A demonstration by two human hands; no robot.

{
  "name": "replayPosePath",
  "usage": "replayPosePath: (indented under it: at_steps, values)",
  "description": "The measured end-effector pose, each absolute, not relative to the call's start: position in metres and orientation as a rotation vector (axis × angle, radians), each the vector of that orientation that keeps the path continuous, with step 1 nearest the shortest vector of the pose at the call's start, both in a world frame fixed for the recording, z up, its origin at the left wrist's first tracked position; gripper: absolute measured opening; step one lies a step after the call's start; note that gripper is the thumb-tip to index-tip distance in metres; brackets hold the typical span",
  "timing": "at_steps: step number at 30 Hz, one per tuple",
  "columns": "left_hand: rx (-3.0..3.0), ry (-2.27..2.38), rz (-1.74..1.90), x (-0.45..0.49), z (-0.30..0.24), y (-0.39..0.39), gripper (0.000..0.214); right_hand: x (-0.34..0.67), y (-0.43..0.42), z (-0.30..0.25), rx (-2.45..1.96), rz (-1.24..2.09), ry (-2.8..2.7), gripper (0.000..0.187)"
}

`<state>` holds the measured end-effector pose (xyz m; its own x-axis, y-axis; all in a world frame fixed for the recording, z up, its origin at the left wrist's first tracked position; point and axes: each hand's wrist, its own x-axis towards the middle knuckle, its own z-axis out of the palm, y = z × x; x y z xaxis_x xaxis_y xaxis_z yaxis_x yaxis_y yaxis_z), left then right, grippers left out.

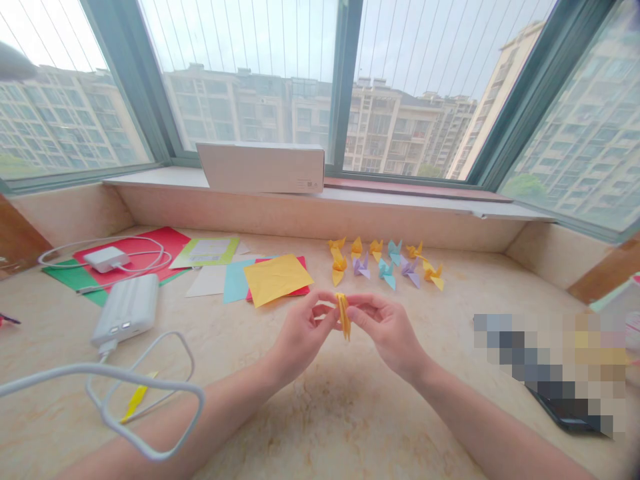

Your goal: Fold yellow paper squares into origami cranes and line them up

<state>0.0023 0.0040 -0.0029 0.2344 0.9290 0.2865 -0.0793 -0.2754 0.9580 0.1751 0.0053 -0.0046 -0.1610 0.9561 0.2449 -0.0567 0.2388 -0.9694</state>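
Observation:
Between my two hands, above the middle of the stone ledge, is a narrow folded piece of yellow origami paper (343, 316). My left hand (311, 328) pinches its left side between thumb and fingers. From the other side, my right hand (384, 328) grips it with thumb and forefinger. The folded paper stands roughly upright, with its points hanging down. Just beyond my hands, finished paper cranes (387, 272) in yellow, blue and purple stand in two rows. Left of them lies a stack of square paper, with a yellow sheet (278, 279) on top.
At the left are a white power bank (127, 308), a looping white cable (150, 380), a charger plug (106, 259) and red paper (167, 247). A white box (263, 168) rests on the windowsill. A dark, partly blurred phone (570, 407) lies at the right.

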Motion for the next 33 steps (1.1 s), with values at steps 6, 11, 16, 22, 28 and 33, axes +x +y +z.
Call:
replayPosePath:
  at_steps: [6, 11, 16, 22, 28, 33]
  values:
    - [1.540, 0.770, 1.275, 0.0019, -0.0028, 0.0021, 0.019, 0.1757, 0.0058, -0.0047, -0.909, 1.101, -1.431, 0.020]
    - [1.544, 0.775, 1.314, 0.0030, -0.0065, 0.0046, 0.015, 0.1749, 0.0042, -0.0037, -0.847, 1.040, -1.444, 0.011]
    - [1.560, 0.801, 1.319, 0.0017, -0.0057, 0.0053, 0.011, 0.1728, 0.0005, -0.0009, -0.814, 1.099, -1.424, 0.008]
    - [1.599, 0.803, 1.285, -0.0009, -0.0012, 0.0024, 0.014, 0.1720, -0.0002, -0.0031, -0.848, 1.049, -1.439, 0.010]
    - [1.573, 0.839, 1.317, -0.0006, -0.0034, 0.0062, 0.012, 0.1729, 0.0017, -0.0042, -0.829, 0.979, -1.425, 0.009]
    - [1.504, 0.826, 1.314, 0.0005, -0.0055, 0.0069, 0.028, 0.1739, 0.0037, -0.0055, -0.870, 0.960, -1.402, 0.012]
